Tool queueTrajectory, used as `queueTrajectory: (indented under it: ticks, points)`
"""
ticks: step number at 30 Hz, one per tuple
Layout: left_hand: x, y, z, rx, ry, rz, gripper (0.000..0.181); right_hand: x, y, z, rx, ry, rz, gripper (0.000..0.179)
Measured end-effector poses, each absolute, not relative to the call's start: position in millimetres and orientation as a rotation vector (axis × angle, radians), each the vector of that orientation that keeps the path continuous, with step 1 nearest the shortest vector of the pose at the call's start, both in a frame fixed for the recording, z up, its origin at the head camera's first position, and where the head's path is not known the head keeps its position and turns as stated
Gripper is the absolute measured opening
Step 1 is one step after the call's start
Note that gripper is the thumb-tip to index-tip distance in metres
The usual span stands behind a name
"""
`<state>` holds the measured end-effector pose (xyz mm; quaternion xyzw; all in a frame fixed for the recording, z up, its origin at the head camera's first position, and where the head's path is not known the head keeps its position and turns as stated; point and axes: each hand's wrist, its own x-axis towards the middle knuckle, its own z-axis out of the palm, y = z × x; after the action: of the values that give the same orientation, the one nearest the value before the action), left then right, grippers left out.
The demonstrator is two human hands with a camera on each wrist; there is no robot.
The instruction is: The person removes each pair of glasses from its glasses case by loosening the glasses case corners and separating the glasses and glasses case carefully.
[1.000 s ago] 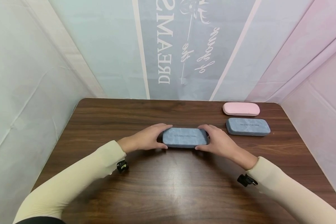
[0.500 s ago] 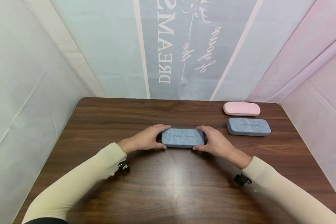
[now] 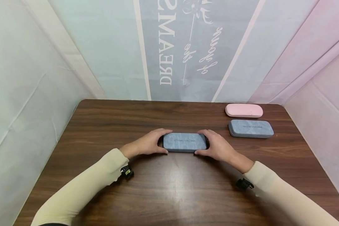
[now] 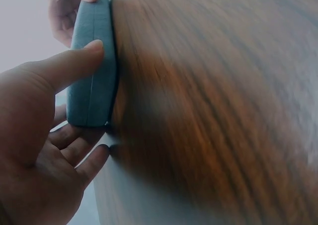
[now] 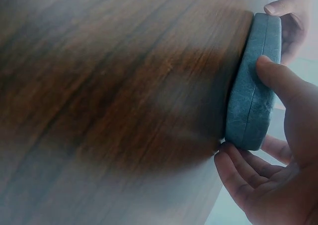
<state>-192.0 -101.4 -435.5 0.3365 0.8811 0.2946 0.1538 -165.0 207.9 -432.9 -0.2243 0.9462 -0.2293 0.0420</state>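
Note:
A blue glasses case [image 3: 184, 143] with dark lettering on its lid lies lengthwise across the middle of the table, closed. My left hand [image 3: 150, 142] grips its left end, thumb along the near side and fingers around the far side. At the opposite end my right hand [image 3: 218, 145] holds it the same way. In the left wrist view the left thumb presses the side of the case [image 4: 92, 96] by its seam. The right wrist view has the right thumb on the case's side [image 5: 248, 103]. The far-side fingertips are partly hidden in the head view.
A second blue glasses case [image 3: 251, 128] lies to the right on the wooden table [image 3: 175, 188]. Behind it, near the back edge, is a pink glasses case [image 3: 244, 110]. A printed cloth [image 3: 180, 50] hangs behind the table, and pale cloth walls stand at both sides.
The held case has shifted a little left, then slightly toward me, with both hands staying on its ends. The other two cases have not moved.

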Motion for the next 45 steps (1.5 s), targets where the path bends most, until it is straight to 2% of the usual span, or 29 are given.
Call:
queueTrajectory:
  ticks: [14, 22, 45]
  points:
    - [-187.8, -100.9, -444.0, 0.96, 2.537, 0.938, 0.081, -170.3, 211.3, -442.3, -0.776, 2.834, -0.755, 0.081]
    - [-188.0, -96.3, -449.9, 1.008, 2.568, 0.946, 0.086, -171.9, 214.5, -444.0, -0.826, 2.816, -0.758, 0.083]
    - [-193.5, -91.7, -457.8, 0.932, 2.599, 0.929, 0.072, -181.4, 219.9, -442.6, -0.924, 2.827, -0.78, 0.079]
